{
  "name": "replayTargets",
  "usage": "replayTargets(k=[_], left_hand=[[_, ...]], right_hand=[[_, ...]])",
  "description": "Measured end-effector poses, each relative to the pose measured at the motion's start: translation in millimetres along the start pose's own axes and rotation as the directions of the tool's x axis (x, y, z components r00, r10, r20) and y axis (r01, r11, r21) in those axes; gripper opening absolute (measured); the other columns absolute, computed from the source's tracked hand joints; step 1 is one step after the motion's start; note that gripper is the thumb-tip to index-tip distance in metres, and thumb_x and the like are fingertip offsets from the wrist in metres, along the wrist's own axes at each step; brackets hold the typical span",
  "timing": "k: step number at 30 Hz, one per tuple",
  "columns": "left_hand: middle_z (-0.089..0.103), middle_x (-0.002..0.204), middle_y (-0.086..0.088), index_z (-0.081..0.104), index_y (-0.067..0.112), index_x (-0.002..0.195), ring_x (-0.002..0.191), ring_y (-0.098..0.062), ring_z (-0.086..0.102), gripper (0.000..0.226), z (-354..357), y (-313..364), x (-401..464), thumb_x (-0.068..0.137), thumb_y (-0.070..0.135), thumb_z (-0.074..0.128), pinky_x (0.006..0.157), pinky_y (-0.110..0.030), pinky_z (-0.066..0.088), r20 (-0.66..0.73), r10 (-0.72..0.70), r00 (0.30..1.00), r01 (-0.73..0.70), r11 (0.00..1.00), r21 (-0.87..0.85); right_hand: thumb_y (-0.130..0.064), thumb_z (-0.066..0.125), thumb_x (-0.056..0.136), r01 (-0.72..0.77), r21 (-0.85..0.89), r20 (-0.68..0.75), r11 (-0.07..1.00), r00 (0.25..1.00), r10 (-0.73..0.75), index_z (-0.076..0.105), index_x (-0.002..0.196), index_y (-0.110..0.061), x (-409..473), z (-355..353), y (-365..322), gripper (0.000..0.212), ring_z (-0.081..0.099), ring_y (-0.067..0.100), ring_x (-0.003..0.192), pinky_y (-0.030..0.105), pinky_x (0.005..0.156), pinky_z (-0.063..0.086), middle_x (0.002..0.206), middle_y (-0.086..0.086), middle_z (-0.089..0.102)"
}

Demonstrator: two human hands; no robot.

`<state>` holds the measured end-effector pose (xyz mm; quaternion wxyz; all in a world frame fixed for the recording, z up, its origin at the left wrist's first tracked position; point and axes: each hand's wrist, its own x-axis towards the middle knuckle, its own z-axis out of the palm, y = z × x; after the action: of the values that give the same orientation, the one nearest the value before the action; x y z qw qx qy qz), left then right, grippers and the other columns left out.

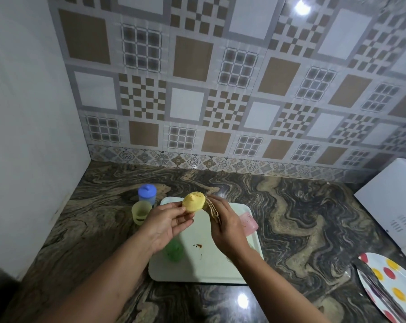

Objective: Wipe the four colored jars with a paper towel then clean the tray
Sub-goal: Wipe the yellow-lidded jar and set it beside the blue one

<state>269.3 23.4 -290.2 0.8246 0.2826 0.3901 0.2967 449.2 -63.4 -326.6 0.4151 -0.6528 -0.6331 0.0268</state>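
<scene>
Two bare forearms reach in from the bottom edge, over a dark, swirled stone counter [302, 217]. Both hands meet above a white rectangular tray [220, 266] that lies flat on the counter. Between them is a yellow jar [192, 202], tilted so its lidded top faces the camera, with brown specks on the lid. Fingers of the left hand [166, 226] curl around the jar's near side, thumb on top. On the other side, the right hand [227, 226] grips the jar's body, where strands of twine [213, 212] hang down against the palm. No paper towel can be made out in either hand.

On the tray, a green jar [174, 249] stands near the left edge, partly hidden under the left wrist. A pink jar [250, 223] lies on its side at the tray's right edge, half covered by the right hand. Small brown stains [198, 246] mark the middle of the tray.

Just left of the tray, on the counter, stands a blue-lidded jar [147, 194], and in front of it a pale yellow-green cup [141, 212]. At far right sit a white appliance [393, 206] and a white plate with red and yellow dots [393, 287]. Patterned brown and grey tiles [220, 78] cover the wall behind.
</scene>
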Motion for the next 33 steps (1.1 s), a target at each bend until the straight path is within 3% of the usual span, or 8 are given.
replayTargets(k=[4, 6, 11, 17, 21, 26, 29, 33], left_hand=[[0.073, 0.103, -0.027, 0.061, -0.004, 0.117, 0.091, -0.032, 0.074, 0.022, 2.7, 4.1, -3.0, 0.096, -0.007, 0.057, 0.081, -0.041, 0.063, -0.024, 0.038, 0.999, -0.038, 0.999, 0.005], [0.074, 0.103, -0.027, 0.059, -0.003, 0.119, 0.092, -0.034, 0.075, 0.024, 3.0, 1.1, -4.5, 0.096, -0.006, 0.057, 0.081, -0.042, 0.063, -0.038, 0.047, 0.998, -0.047, 0.999, 0.010], [0.075, 0.101, -0.025, 0.061, -0.004, 0.118, 0.089, -0.035, 0.075, 0.022, 14.8, -11.5, -11.0, 0.099, -0.005, 0.050, 0.080, -0.044, 0.063, -0.009, 0.074, 0.997, -0.075, 0.997, -0.024], [0.076, 0.106, -0.013, 0.070, 0.008, 0.120, 0.095, -0.023, 0.070, 0.030, 31.1, -22.0, -26.5, 0.098, -0.002, 0.052, 0.084, -0.037, 0.060, 0.027, 0.143, 0.989, -0.143, 0.990, 0.018], [0.074, 0.101, -0.015, 0.067, 0.003, 0.120, 0.087, -0.022, 0.070, 0.035, 30.2, -23.9, -40.6, 0.096, -0.012, 0.047, 0.073, -0.030, 0.062, 0.071, 0.086, 0.994, -0.086, 0.996, 0.005], [0.075, 0.093, -0.017, 0.066, -0.003, 0.111, 0.079, -0.021, 0.071, 0.020, 19.3, -24.8, -53.0, 0.092, -0.006, 0.061, 0.065, -0.031, 0.063, 0.021, -0.035, 0.999, 0.037, 0.995, -0.098], [0.072, 0.089, -0.017, 0.068, -0.001, 0.101, 0.078, -0.021, 0.068, 0.010, 19.6, -28.1, -54.3, 0.094, -0.002, 0.061, 0.062, -0.030, 0.063, -0.063, -0.020, 0.998, 0.012, 0.991, -0.134], [0.073, 0.080, -0.012, 0.070, 0.002, 0.102, 0.069, -0.016, 0.071, 0.012, 27.7, -28.8, -58.4, 0.095, 0.002, 0.060, 0.065, -0.029, 0.062, -0.050, 0.003, 0.999, -0.008, 0.995, -0.103]], right_hand=[[-0.007, 0.050, 0.101, -0.337, 0.242, -0.114, 0.910, 0.922, 0.371, 0.069, 0.125, -0.017, 3.4, 3.3, -5.0, 0.032, 0.068, 0.015, 0.106, 0.020, 0.090, 0.050, 0.114, 0.000, 0.074], [-0.006, 0.051, 0.102, -0.346, 0.327, -0.170, 0.880, 0.894, 0.414, 0.070, 0.122, -0.016, 6.1, -3.8, -9.4, 0.029, 0.068, 0.017, 0.105, 0.011, 0.088, 0.048, 0.112, 0.002, 0.075], [-0.002, 0.052, 0.101, 0.062, 0.085, -0.065, 0.994, 0.996, -0.057, 0.065, 0.136, -0.011, -11.5, -9.9, -17.9, 0.038, 0.058, 0.016, 0.135, 0.040, 0.111, 0.050, 0.141, 0.003, 0.063], [-0.012, 0.049, 0.100, 0.098, 0.033, -0.015, 0.995, 0.995, -0.098, 0.057, 0.146, -0.010, -36.0, -14.4, -30.1, 0.047, 0.054, 0.018, 0.139, 0.038, 0.112, 0.050, 0.152, 0.006, 0.052], [-0.008, 0.047, 0.099, 0.203, -0.050, 0.102, 0.978, 0.975, -0.197, 0.058, 0.143, -0.006, -36.3, -34.0, -28.9, 0.046, 0.054, 0.023, 0.136, 0.027, 0.114, 0.044, 0.147, 0.012, 0.054], [-0.001, 0.059, 0.097, -0.014, -0.011, 0.034, 1.000, 0.999, 0.015, 0.070, 0.128, -0.015, -18.8, -52.5, -26.9, 0.036, 0.066, 0.016, 0.116, 0.011, 0.101, 0.044, 0.126, 0.002, 0.069], [0.001, 0.051, 0.097, 0.166, 0.019, -0.001, 0.986, 0.986, -0.166, 0.067, 0.133, -0.008, -26.2, -60.1, -36.9, 0.040, 0.059, 0.016, 0.131, 0.026, 0.113, 0.045, 0.137, 0.009, 0.063], [0.001, 0.055, 0.095, 0.379, -0.034, 0.158, 0.925, 0.916, -0.370, 0.062, 0.137, -0.003, -38.6, -55.6, -39.2, 0.043, 0.052, 0.027, 0.136, 0.031, 0.116, 0.042, 0.143, 0.015, 0.056]])
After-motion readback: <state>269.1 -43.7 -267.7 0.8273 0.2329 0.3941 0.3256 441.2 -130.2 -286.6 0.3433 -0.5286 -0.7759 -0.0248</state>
